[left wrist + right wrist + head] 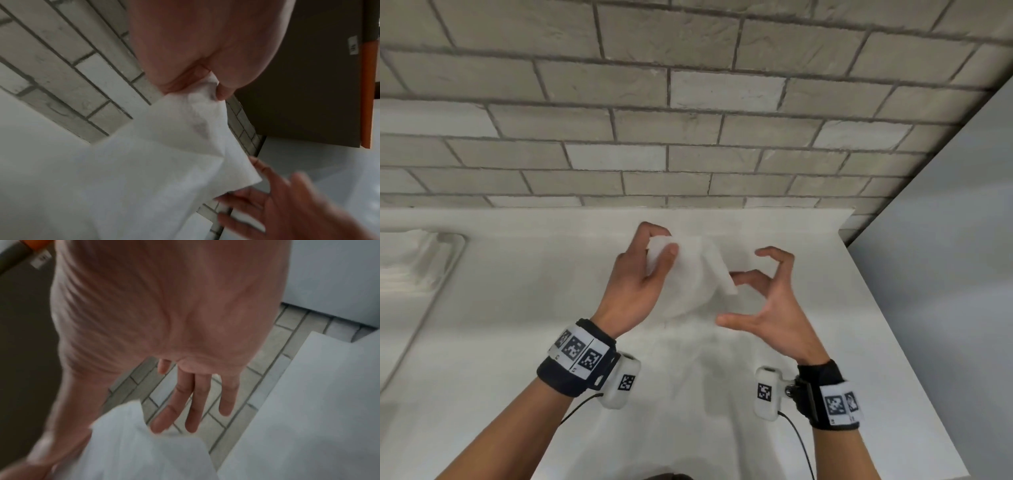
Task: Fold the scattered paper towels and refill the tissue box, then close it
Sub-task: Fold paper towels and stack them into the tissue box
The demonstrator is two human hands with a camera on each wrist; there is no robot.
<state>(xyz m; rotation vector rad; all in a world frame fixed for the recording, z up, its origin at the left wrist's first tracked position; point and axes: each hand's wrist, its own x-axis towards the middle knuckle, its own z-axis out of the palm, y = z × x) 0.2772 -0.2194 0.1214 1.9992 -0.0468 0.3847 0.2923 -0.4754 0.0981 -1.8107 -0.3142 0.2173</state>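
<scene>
My left hand point(640, 274) pinches the paper towel point(688, 274) by its top, its loose corner hanging just left of my spread right hand point(767, 301).

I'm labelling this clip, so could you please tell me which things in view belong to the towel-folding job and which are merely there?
Job:
paper towel, pinched by left hand
right hand, open beside it

Merely there:
white counter
tiled wall
sink
</scene>
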